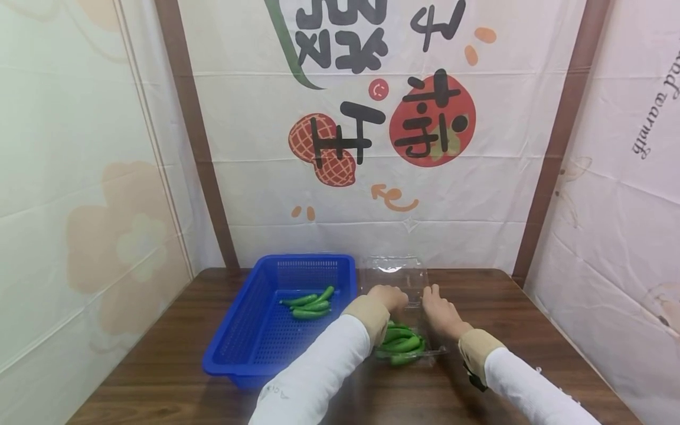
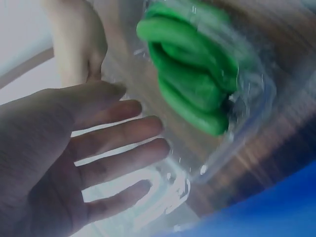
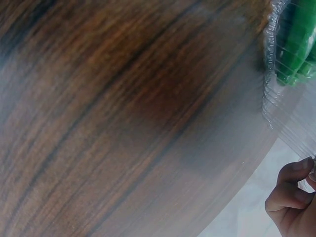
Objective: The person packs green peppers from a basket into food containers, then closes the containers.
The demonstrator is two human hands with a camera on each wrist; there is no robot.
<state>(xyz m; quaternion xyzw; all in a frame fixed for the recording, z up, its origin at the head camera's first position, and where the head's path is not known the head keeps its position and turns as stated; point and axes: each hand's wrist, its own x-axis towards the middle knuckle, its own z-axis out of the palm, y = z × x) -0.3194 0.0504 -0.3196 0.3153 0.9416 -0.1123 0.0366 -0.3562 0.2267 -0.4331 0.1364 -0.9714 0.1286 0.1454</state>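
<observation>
Several green peppers (image 1: 399, 343) lie in a clear plastic clamshell box (image 1: 434, 352), whose lid (image 1: 395, 277) is folded back toward the rear wall. Above the hinge side, my left hand (image 1: 390, 297) reaches in from the left. The left wrist view shows that hand (image 2: 98, 143) with its fingers spread and fairly straight, holding nothing, beside the peppers (image 2: 190, 69) and over the clear plastic. At the box's right side is my right hand (image 1: 442, 313). Its curled fingers (image 3: 292, 190) pinch a clear plastic edge in the right wrist view.
Left of the box stands a blue perforated basket (image 1: 234, 330) with several green peppers (image 1: 310, 306) inside. Both containers are on a dark wood-grain table (image 1: 510, 330). White printed cloth walls (image 1: 255, 177) rise along the back and sides.
</observation>
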